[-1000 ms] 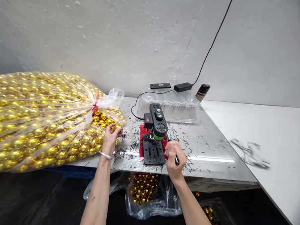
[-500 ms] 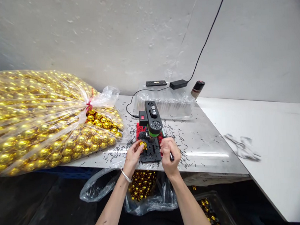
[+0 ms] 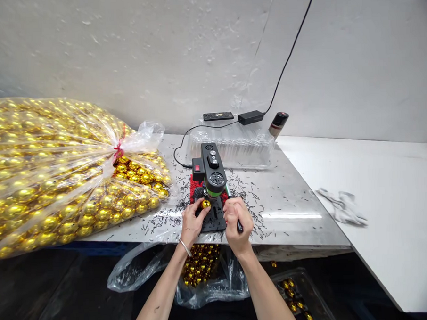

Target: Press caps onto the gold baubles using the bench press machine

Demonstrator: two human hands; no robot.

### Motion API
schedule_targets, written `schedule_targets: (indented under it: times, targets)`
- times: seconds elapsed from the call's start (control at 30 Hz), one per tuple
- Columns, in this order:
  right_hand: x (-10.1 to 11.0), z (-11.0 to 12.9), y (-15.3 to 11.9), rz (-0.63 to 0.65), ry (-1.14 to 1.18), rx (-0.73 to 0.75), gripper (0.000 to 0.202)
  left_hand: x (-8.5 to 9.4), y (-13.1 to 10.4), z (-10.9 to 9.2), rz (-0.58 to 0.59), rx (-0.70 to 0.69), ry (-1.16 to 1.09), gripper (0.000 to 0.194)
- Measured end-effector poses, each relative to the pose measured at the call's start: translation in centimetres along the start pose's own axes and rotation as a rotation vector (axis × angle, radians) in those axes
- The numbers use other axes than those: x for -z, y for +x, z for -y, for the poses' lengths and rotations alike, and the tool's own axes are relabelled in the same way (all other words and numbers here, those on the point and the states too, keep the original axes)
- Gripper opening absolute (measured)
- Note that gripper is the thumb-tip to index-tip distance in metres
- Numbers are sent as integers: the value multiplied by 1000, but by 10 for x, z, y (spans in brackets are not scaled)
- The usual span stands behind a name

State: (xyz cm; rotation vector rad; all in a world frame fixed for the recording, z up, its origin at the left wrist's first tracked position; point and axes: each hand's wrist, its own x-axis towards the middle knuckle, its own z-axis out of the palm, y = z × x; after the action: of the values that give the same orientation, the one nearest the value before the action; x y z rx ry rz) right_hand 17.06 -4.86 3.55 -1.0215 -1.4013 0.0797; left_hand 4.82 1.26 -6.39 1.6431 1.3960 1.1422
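Observation:
Between the thumb and fingers of my left hand [image 3: 193, 219] is a shiny gold ball [image 3: 206, 204], held just under the head of a small black bench drill press [image 3: 214, 167]. My right hand [image 3: 239, 221] is closed around the black-gripped lever [image 3: 239, 226] on the machine's right side. The drill's perforated base plate [image 3: 213, 221] lies below the ball. Whether the bit touches the ball is hidden under the drill head. A red mat [image 3: 195, 185] and dark shavings surround the base.
A big clear bag of gold balls [image 3: 76, 185] fills the left. Behind the drill stand a clear plastic tray [image 3: 234, 147], a power adapter [image 3: 250, 117] and a spray can [image 3: 278, 124]. Gloves [image 3: 343, 206] lie right. Below the table edge hangs an open bag of balls [image 3: 202, 266].
The left hand has brought the gold ball slightly to the right, closer under the drill head. My right hand keeps its grip on the lever. The whole view has shifted a little.

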Motion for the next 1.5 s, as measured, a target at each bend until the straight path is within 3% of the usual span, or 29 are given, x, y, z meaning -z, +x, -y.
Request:
schedule_targets:
  times: [0.37,0.63,0.97,1.07,1.23,1.33,1.4,1.5]
  targets:
    - [1,1,1,-12,-38,8,28,-1,-4,-6,63,-189,205,29]
    - [-2,-28,-21,31,-64,173,26,-1,-7,-7,68,-206,243,29]
    - [-8,-50,-39,-34,-68,202,29,-2,-8,-4,57,-228,236,31]
    - [-8,-53,-40,3,-103,243,28,-1,-7,-5,60,-231,234,29]
    - [-4,-37,-23,16,-97,241,28,-2,-3,-6,61,-217,221,28]
    - [0,-15,1,-32,-63,120,29,-1,-3,-9,30,-224,200,27]
    - [2,-1,16,-36,-50,6,29,4,-11,-12,-15,-263,191,28]
    - [4,12,27,-4,-6,-78,31,19,-43,-13,-32,-375,228,33]
